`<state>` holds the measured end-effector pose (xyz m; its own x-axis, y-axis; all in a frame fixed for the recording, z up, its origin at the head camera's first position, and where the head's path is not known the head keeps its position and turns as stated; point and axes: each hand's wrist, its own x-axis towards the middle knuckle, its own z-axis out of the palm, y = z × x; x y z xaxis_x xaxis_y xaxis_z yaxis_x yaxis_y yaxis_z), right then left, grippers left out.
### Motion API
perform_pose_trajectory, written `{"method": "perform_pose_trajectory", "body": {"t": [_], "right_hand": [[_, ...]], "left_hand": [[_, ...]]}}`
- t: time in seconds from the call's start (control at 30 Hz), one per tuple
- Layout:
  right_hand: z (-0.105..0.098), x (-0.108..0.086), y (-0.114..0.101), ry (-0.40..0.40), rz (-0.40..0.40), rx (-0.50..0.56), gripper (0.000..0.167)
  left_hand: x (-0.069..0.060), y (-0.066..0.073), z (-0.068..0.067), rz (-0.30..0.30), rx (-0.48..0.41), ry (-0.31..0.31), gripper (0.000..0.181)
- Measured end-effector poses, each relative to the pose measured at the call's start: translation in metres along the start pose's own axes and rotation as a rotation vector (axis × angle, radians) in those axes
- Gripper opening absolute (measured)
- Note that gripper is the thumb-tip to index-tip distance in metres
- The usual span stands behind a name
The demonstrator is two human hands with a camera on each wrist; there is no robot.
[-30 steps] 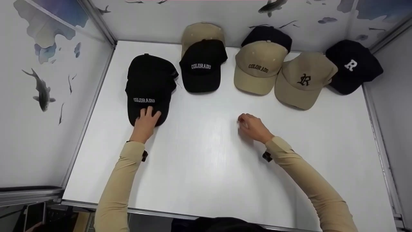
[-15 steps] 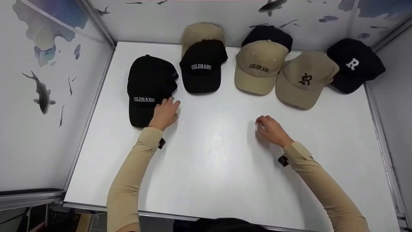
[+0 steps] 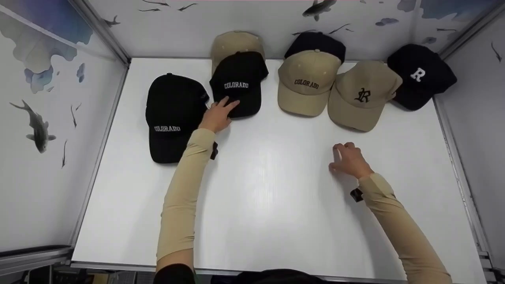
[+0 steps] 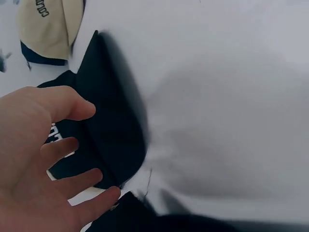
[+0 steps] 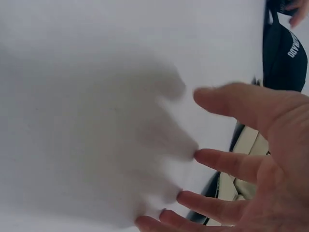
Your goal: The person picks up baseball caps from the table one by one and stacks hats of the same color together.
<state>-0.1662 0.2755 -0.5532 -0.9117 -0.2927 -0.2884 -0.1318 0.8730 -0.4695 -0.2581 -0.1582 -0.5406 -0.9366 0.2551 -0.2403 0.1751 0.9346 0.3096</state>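
Observation:
My left hand (image 3: 217, 117) is at the lower left of a black COLORADO cap (image 3: 245, 70), fingers over its brim. In the left wrist view those fingers (image 4: 82, 180) are spread in front of the cap's brim (image 4: 113, 135), thumb apart, gripping nothing; whether they touch it I cannot tell. A larger black COLORADO cap shape (image 3: 173, 106), perhaps stacked caps, lies to the left, partly behind my left sleeve. My right hand (image 3: 350, 161) hovers over the white table below the tan caps. Its fingers (image 5: 227, 162) are loosely spread and hold nothing.
Behind the middle black cap sits a tan cap (image 3: 236, 39). A beige COLORADO cap (image 3: 309, 71) overlaps a dark cap (image 3: 315, 40). To the right are a tan R cap (image 3: 363, 81) and a navy R cap (image 3: 428, 86). Walls with fish pictures enclose the white table (image 3: 268, 205).
My left hand has left the brim of the left black cap and moved right and up to the middle black cap. The right hand has moved rightward, its fingers spreading.

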Motion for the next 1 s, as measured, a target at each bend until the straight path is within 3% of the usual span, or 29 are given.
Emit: {"method": "perform_pose_trajectory", "body": {"t": [0.2,0.33,0.4,0.5,0.67,0.73,0.77,0.83,1.0], "right_hand": [[-0.008,0.004,0.0,-0.057,-0.006,0.002,0.053],[-0.012,0.002,0.0,-0.065,0.018,0.01,0.056],[-0.013,0.002,0.001,-0.079,0.023,0.011,0.06],[-0.015,0.002,0.0,-0.094,0.017,0.01,0.066],[-0.016,0.001,0.001,-0.089,0.023,0.015,0.069],[-0.016,0.001,0.002,-0.091,0.023,0.017,0.068],[-0.016,0.001,0.003,-0.093,0.017,0.017,0.067],[-0.018,0.002,0.007,-0.101,0.001,0.023,0.065],[-0.028,0.007,0.027,-0.105,-0.072,0.071,0.054]], "left_hand": [[0.004,-0.003,0.018,-0.038,-0.046,-0.037,0.065],[0.004,-0.001,0.02,-0.017,-0.046,-0.029,0.065],[0.001,0.003,0.018,-0.012,-0.056,-0.055,0.065],[-0.006,0.012,0.01,-0.012,-0.061,-0.149,0.063],[-0.015,0.036,-0.013,0.025,-0.006,-0.374,0.053],[-0.014,0.043,-0.02,0.055,0.016,-0.406,0.047],[-0.014,0.044,-0.022,0.065,0.016,-0.39,0.044],[-0.01,0.043,-0.025,0.066,0.005,-0.293,0.037],[0.003,0.024,-0.024,-0.012,-0.055,0.144,0.024]]}}
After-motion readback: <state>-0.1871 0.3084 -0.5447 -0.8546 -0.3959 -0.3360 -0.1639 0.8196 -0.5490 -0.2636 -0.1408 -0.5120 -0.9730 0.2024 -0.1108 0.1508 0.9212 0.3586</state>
